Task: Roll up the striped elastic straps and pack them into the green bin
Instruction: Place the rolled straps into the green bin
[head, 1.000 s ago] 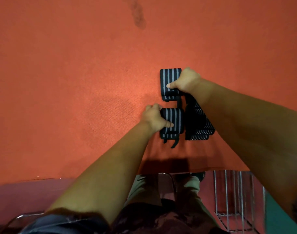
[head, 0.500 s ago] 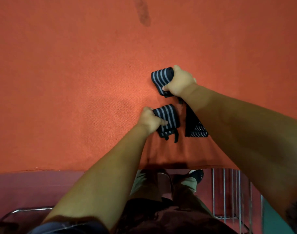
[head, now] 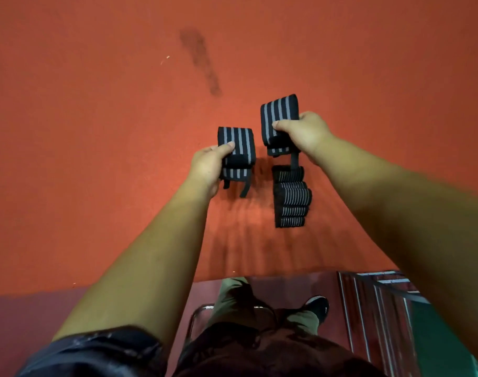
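- Grips the left strap roll (head: 236, 148), black with grey stripes, in the left hand (head: 208, 170): thumb laid across the striped face, fingers curled behind, two loose black ends hanging below the roll.
- Grips the right strap roll (head: 280, 115), same black and grey stripes, in the right hand (head: 303, 131): thumb pressed on the front, fingers wrapped round the back, a narrow black tab dangling from the lower edge.
- Holds both rolls side by side but apart, raised off the cloth, the right one farther from the body.
- Just below the right roll, lying on the cloth: a stack of rolled straps (head: 290, 197), stripes running crosswise. Dangling tab reaches its top edge; touching or not, cannot tell.
- Beneath it all: orange cloth (head: 96, 159) spread over the table, marked by a dark stain (head: 199, 58) far up the middle and a few pale specks.
- Past the near edge of the cloth: olive trousers (head: 232, 295), a black shoe (head: 318, 306) with a small white mark on its side, too small to read, and a chrome chair frame (head: 195, 315).
- At lower right: a wire rack (head: 368, 308) with upright bars and, beside it at the picture's edge, a flat part of the green bin (head: 444, 336), well apart from both hands.
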Available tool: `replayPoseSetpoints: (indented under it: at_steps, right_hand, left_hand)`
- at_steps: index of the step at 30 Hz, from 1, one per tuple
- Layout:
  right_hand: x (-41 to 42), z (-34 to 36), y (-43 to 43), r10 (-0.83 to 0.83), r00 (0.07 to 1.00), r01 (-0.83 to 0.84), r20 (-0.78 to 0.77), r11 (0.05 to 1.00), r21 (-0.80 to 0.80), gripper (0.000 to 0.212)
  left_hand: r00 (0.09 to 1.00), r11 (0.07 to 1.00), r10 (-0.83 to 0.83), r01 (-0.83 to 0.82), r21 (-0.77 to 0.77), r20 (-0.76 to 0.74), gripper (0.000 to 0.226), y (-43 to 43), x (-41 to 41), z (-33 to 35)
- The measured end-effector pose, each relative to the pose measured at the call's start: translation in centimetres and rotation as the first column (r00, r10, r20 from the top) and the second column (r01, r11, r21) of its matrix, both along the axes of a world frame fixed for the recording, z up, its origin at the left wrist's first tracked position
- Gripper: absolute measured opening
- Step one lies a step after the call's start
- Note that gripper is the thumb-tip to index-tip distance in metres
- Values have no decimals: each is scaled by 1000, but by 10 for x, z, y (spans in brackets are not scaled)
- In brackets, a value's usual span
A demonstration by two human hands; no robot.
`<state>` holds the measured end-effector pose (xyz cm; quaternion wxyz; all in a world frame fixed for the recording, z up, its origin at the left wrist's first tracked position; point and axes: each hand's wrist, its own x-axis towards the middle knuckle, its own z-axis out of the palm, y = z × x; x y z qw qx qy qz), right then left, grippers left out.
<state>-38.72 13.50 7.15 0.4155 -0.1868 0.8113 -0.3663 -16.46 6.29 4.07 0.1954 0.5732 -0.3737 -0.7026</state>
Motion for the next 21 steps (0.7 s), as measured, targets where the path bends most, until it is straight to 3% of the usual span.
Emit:
replayPoseSetpoints:
  at_steps: [2,6,12,17,21]
  right_hand:
    - [-14,16,24,-25,999,25,35,999,-23,34]
    - [-44,42,80,-76,994,80,73,995,-54,36]
    - [-95,69,189,-247,961,257,126,964,-73,42]
    - [-130,80,297,-417,901,428,120,899,-91,29]
    - [-146,79,381,-543,828,557,138,826,-94,22]
  left_hand:
    - [998,1000,-8,7,-21,-67,21,10,-27,25]
    - [988,997,-68,63,-41,-137,29,40,-81,60]
    - [944,954,-300,298,-35,-134,24,110,-166,88]
    - [856,860,-507,510,-1,-100,16,193,-235,99]
    - [709,713,-699,701,-13,-88,28,261,-277,96]
